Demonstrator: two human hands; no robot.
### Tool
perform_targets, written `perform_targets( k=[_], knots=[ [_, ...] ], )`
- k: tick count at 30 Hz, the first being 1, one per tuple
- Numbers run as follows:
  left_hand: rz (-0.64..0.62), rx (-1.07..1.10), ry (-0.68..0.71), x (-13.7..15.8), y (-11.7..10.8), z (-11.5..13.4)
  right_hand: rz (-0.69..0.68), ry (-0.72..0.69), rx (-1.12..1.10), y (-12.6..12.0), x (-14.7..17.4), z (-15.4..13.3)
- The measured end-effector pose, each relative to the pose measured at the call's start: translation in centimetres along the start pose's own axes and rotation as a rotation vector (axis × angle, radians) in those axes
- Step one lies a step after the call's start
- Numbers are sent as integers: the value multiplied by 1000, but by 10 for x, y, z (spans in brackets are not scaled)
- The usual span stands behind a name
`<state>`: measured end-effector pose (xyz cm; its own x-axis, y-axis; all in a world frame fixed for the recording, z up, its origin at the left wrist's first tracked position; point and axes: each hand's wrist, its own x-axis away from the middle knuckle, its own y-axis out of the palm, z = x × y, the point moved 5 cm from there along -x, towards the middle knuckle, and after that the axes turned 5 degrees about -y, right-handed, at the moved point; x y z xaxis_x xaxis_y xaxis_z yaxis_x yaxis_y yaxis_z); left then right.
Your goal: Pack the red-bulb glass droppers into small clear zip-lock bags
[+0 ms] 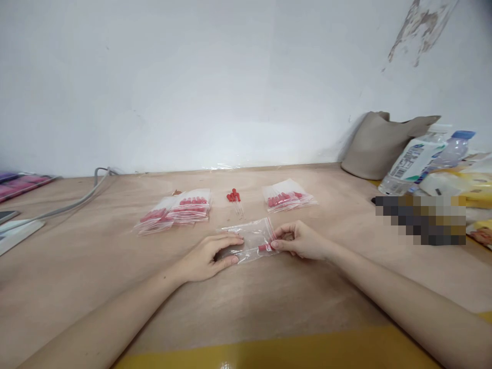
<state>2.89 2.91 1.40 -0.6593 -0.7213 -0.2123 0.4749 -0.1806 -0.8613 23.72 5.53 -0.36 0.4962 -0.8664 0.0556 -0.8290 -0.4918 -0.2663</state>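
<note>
A clear zip-lock bag [251, 237] with a red strip along its mouth lies flat in front of me, its mouth facing right. My left hand [209, 254] rests over its left end, fingers stretched out and thumb apart along the near edge. At the mouth, my right hand [294, 241] is pinched, its thumb tip on a small red-headed piece [264, 247] at the bag's near corner. Part of this piece is hidden by the fingers. Just beyond the bag lie several loose red-headed pieces with thin metal stems [233, 196].
Filled bags of red pieces are stacked at left [190, 207] and right [288, 197]. A grey cable [84, 197] crosses the left side. At right stand a beige bag [378, 146], a labelled bottle [413, 159] and yellow packages [478, 187]. A white wall [230, 92] closes the back.
</note>
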Motion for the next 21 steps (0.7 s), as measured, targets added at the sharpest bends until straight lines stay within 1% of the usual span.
perform_targets(
  k=[3, 8, 10, 11, 12, 13, 15, 16, 17, 18, 20, 21],
  knots=[
    [14, 9, 15, 0, 0, 0, 108, 101, -41, 3, 2, 4],
    [12, 22, 19, 0, -1, 1, 67, 111, -122, 9, 2, 6],
    [-15, 15, 17, 0, 0, 0, 102, 128, -132, 6, 1, 10],
    [-29, 9, 15, 0, 1, -1, 145, 123, -108, 2, -1, 11],
    [-39, 2, 15, 0, 1, -1, 206, 90, -57, -3, -3, 10],
    [-42, -3, 16, -1, 1, -2, 276, 26, 24, -8, -7, 7],
    [-40, -7, 20, -1, 1, -2, 392, -148, 250, -17, -18, -7],
    [-36, -4, 25, -1, 1, -2, 417, -223, 369, -18, -26, -15],
    [-32, 2, 30, -1, 1, -1, 406, -263, 477, -17, -37, -22],
    [-28, 7, 35, -1, 1, -1, 382, -262, 567, -15, -49, -27],
    [-24, 10, 40, -1, 1, -1, 338, -206, 673, -8, -76, -34],
    [-26, 8, 37, -1, 1, -1, 350, -172, 721, -5, -89, -37]
  ],
)
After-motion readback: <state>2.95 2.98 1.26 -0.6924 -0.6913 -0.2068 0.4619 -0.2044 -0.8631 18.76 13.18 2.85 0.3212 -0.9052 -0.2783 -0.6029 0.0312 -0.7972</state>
